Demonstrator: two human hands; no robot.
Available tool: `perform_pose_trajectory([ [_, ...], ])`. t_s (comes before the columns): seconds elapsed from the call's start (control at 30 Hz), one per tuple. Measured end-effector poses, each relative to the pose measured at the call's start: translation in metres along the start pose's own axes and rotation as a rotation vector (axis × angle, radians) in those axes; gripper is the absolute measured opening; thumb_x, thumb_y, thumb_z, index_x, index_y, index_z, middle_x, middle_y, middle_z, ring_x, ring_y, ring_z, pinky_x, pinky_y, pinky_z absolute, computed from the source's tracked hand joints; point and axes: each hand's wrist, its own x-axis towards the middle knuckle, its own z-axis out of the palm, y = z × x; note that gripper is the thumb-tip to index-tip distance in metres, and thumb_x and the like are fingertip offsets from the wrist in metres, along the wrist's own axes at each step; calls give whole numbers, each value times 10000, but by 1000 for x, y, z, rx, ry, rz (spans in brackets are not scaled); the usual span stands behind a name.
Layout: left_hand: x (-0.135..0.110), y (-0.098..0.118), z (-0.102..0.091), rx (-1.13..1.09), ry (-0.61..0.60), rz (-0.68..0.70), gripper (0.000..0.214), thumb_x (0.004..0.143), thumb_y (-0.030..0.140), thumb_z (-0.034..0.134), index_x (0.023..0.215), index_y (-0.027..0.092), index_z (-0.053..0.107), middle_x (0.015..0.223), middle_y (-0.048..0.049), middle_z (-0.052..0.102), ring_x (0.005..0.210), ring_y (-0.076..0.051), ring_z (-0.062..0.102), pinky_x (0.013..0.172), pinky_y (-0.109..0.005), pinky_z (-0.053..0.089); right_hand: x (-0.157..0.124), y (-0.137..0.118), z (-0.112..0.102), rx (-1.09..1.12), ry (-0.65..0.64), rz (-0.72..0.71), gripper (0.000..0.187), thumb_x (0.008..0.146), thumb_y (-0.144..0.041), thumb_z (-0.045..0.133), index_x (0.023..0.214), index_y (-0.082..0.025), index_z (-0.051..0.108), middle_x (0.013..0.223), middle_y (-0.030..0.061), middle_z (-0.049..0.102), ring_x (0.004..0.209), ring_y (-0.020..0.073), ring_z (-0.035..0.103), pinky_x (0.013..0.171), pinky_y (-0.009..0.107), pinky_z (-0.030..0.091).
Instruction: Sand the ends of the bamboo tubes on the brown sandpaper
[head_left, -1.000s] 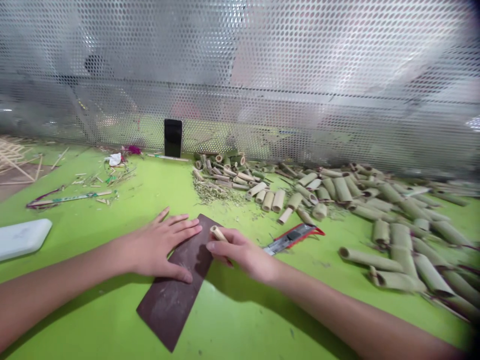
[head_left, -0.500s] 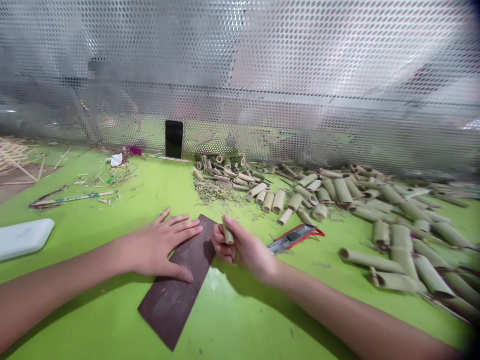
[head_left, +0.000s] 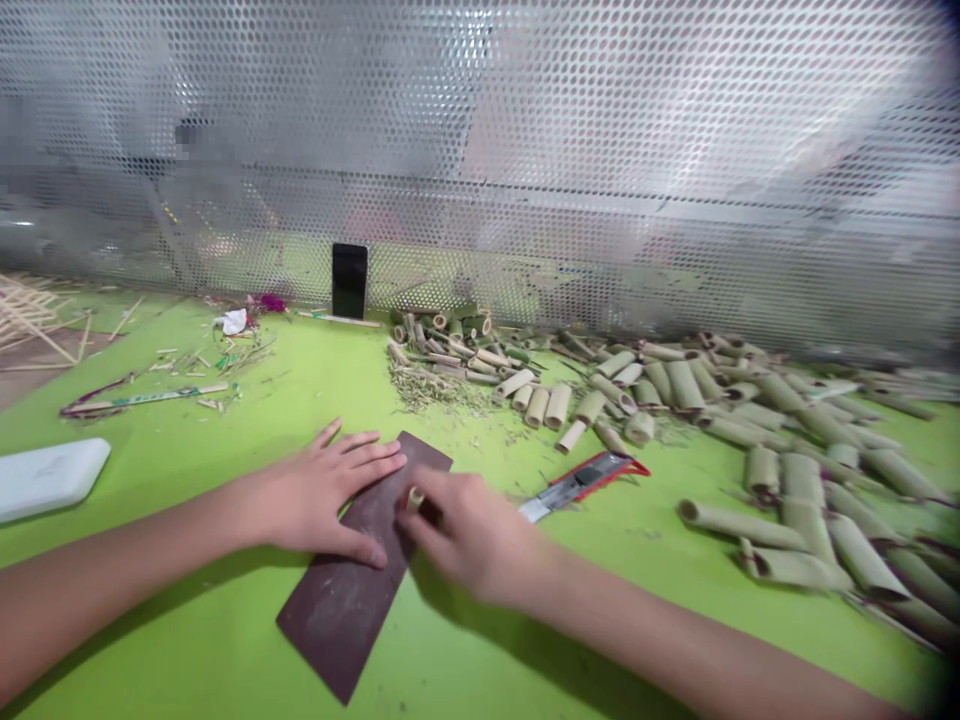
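My left hand [head_left: 322, 492] lies flat with fingers spread on a dark brown sheet of sandpaper [head_left: 341, 600] on the green table. My right hand [head_left: 465, 535] is closed round a short bamboo tube [head_left: 414, 497], whose end shows at my fingertips, down on the sandpaper beside my left fingers. The hand is a little blurred by motion.
A red-handled utility knife [head_left: 581, 480] lies just right of my right hand. Several cut bamboo tubes [head_left: 712, 410] are heaped across the right and back. A black phone [head_left: 349, 280] leans on the perforated metal screen [head_left: 480, 150]. A white flat object [head_left: 45, 476] and scraps [head_left: 142, 395] lie left.
My right hand had lifted the bamboo tube off the sandpaper and turned it upright; now it has brought it back down onto the sheet. My left hand has stayed in place.
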Motion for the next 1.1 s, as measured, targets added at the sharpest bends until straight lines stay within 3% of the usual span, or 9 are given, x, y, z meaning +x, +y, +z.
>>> perform_pose_trajectory([
  [0.1, 1, 0, 1, -14, 0, -5, 1071, 803, 915, 438, 1631, 303, 144, 1699, -37, 96, 1579, -344, 74, 1253, -644, -60, 2, -5, 1, -115, -64, -43, 142, 961, -254, 553, 837, -190, 532, 762, 28, 647, 617, 135, 537, 565, 242, 331],
  [0.23, 2, -2, 3, -17, 32, 4, 1087, 794, 911, 465, 1632, 293, 153, 1697, -55, 105, 1576, -356, 75, 1254, -643, -52, 8, -2, -1, -218, 44, 132, 123, 998, -265, 503, 917, -179, 536, 793, 62, 653, 637, 154, 553, 563, 258, 316],
  [0.37, 2, -2, 4, -20, 33, 24, 1055, 810, 899, 461, 1630, 309, 157, 1696, -46, 118, 1578, -341, 82, 1257, -632, -60, 9, 0, 0, -170, -56, -49, 116, 979, -286, 530, 911, -192, 526, 798, 52, 651, 629, 152, 544, 567, 264, 328],
  [0.5, 1, 0, 1, -17, 14, -17, 1090, 790, 914, 468, 1632, 295, 157, 1697, -48, 90, 1576, -362, 56, 1255, -644, -51, 10, 2, -2, -247, 70, 132, 131, 1006, -272, 501, 906, -188, 517, 760, 55, 624, 609, 157, 525, 553, 270, 306],
  [0.67, 2, 0, 2, -22, 14, 5, 1074, 800, 906, 463, 1630, 300, 151, 1698, -36, 103, 1578, -352, 61, 1252, -651, -54, 8, 0, -1, -181, -80, -53, 162, 990, -310, 525, 873, -200, 505, 778, 48, 639, 604, 154, 527, 549, 265, 313],
  [0.8, 1, 0, 2, -5, 21, -3, 1090, 790, 913, 465, 1632, 298, 149, 1697, -52, 109, 1574, -369, 77, 1249, -662, -31, 9, 1, -4, -235, 45, 121, 151, 1009, -283, 489, 895, -190, 521, 794, 71, 649, 635, 175, 549, 571, 280, 319],
  [1.0, 0, -2, 2, -5, 58, 28, 1062, 801, 894, 488, 1626, 297, 186, 1694, -50, 163, 1571, -340, 136, 1257, -633, -70, -5, -8, 10, -187, -34, -90, 131, 982, -291, 515, 898, -192, 529, 796, 47, 651, 618, 159, 528, 561, 278, 296],
  [1.1, -2, -7, -3, -24, 94, 81, 999, 784, 850, 588, 1575, 283, 363, 1669, -66, 273, 1556, -343, 203, 1278, -608, -11, -8, -3, 13, -164, 1, -109, 116, 983, -290, 521, 922, -192, 535, 799, 43, 651, 637, 167, 535, 570, 277, 311],
])
